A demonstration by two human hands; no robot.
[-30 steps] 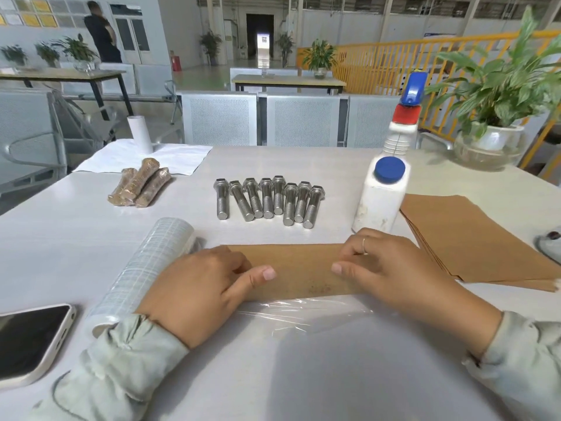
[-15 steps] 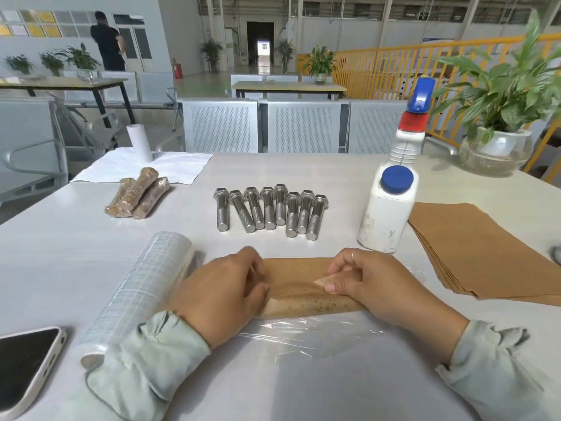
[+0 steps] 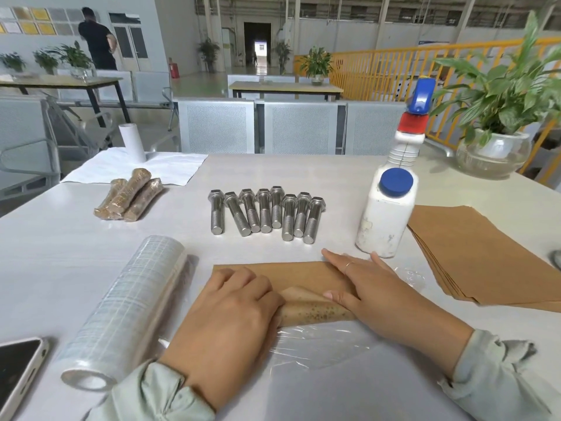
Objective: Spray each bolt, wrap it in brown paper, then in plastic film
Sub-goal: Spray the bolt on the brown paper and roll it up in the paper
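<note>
A brown paper sheet (image 3: 300, 273) lies near the table's front on a piece of clear plastic film (image 3: 318, 341). Its near edge is rolled into a speckled tube (image 3: 315, 312); the bolt inside is hidden. My left hand (image 3: 230, 311) curls its fingers over the tube's left end. My right hand (image 3: 373, 293) lies flat on the sheet with straight fingers, its thumb at the tube's loose flap. Several bare steel bolts (image 3: 267, 212) lie in a row behind. A spray bottle (image 3: 391, 208) stands to their right. Three wrapped bolts (image 3: 130, 194) lie at the back left.
A roll of plastic film (image 3: 130, 302) lies left of my left hand, with a phone (image 3: 15, 372) at the front left edge. A stack of brown paper (image 3: 473, 256) is at the right. A potted plant (image 3: 498, 141) and a white paper roll (image 3: 132, 142) stand at the back.
The paper's near edge has been rolled up into a tube. My right hand's fingers have stretched out flat over the sheet, and my left hand has closed over the tube's end.
</note>
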